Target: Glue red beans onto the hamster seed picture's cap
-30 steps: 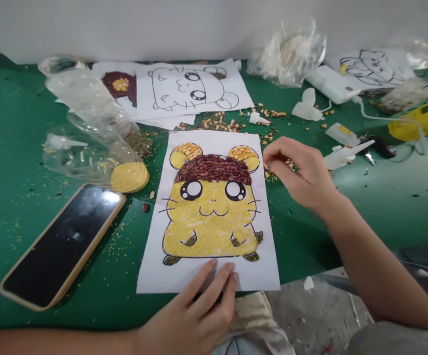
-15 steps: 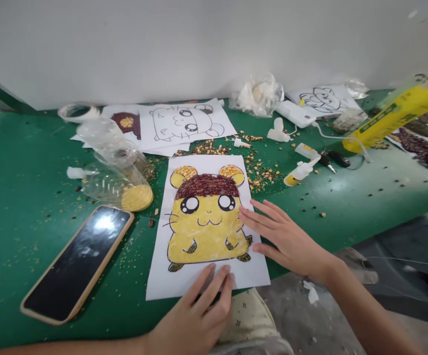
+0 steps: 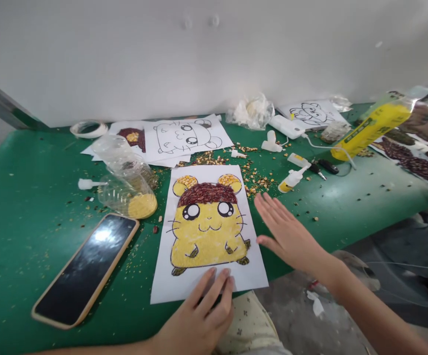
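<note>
A white sheet with a hamster picture [image 3: 208, 231] lies flat in front of me. Yellow grains fill its body, dark red beans cover the top of its head, and corn kernels sit on the ears. My left hand [image 3: 202, 310] rests its fingertips on the sheet's lower edge, fingers stretched out. Just beyond the right edge of the sheet, my right hand [image 3: 288, 234] is held with its fingers extended and thumb apart, holding nothing. Loose seeds and kernels [image 3: 260, 181] are scattered beyond the sheet, near the right fingertips.
Left of the sheet lie a phone [image 3: 86, 271] and clear plastic jars [image 3: 125, 182]. Line drawings [image 3: 184, 133], a tape roll [image 3: 88, 129], glue bottles [image 3: 291, 180], keys [image 3: 323, 167] and a white device [image 3: 288, 126] are farther back. Another person's hand [image 3: 426, 121] holds a yellow bag [image 3: 374, 128].
My right hand has moved off the picture's right edge toward the right. My left hand stays at the lower edge. The view has tilted slightly upward.
</note>
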The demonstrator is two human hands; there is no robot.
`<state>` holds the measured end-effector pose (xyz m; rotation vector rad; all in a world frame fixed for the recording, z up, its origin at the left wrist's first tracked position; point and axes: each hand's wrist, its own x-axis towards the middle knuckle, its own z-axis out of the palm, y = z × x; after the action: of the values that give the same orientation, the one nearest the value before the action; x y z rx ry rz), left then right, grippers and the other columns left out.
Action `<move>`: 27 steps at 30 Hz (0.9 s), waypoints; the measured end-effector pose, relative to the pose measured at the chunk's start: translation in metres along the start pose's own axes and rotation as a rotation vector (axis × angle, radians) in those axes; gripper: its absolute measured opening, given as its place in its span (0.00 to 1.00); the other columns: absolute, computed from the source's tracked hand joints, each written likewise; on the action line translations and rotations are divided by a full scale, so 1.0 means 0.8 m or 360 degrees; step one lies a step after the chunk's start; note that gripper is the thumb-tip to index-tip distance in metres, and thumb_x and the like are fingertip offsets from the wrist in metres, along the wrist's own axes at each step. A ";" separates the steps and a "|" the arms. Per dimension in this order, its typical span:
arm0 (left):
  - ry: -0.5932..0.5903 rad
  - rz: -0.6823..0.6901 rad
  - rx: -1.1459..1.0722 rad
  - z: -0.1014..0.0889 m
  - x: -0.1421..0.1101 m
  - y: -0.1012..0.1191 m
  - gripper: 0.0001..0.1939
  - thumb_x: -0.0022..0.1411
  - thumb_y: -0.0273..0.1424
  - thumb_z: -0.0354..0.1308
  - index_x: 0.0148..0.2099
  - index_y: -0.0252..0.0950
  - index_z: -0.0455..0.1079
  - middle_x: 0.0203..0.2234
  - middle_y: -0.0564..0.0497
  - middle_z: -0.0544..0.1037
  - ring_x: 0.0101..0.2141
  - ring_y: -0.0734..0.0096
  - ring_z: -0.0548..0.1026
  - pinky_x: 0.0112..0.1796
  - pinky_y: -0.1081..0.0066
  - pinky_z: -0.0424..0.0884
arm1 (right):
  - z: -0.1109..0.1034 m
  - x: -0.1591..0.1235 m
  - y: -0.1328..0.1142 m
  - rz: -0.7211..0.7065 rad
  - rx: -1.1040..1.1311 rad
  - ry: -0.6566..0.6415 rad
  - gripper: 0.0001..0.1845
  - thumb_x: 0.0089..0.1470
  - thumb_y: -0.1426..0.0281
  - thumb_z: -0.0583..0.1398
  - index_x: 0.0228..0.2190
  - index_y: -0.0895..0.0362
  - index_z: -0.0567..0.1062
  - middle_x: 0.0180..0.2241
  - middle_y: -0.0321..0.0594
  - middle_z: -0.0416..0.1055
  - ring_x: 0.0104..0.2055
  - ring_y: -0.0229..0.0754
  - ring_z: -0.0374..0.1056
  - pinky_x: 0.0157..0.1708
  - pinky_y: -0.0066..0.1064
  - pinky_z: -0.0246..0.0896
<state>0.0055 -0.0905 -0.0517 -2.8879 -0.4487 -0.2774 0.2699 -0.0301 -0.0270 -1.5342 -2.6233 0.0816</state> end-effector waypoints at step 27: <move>-0.0025 -0.0046 -0.0066 0.003 -0.001 0.003 0.18 0.60 0.37 0.51 0.48 0.33 0.67 0.54 0.39 0.65 0.55 0.49 0.63 0.58 0.45 0.38 | 0.008 0.018 -0.025 -0.0107 0.0159 -0.0102 0.40 0.59 0.50 0.45 0.64 0.60 0.43 0.64 0.47 0.46 0.66 0.48 0.41 0.62 0.46 0.46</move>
<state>0.0057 -0.0926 -0.0544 -2.9278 -0.4935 -0.2714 0.2447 -0.0271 -0.0309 -1.4333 -2.6727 0.2567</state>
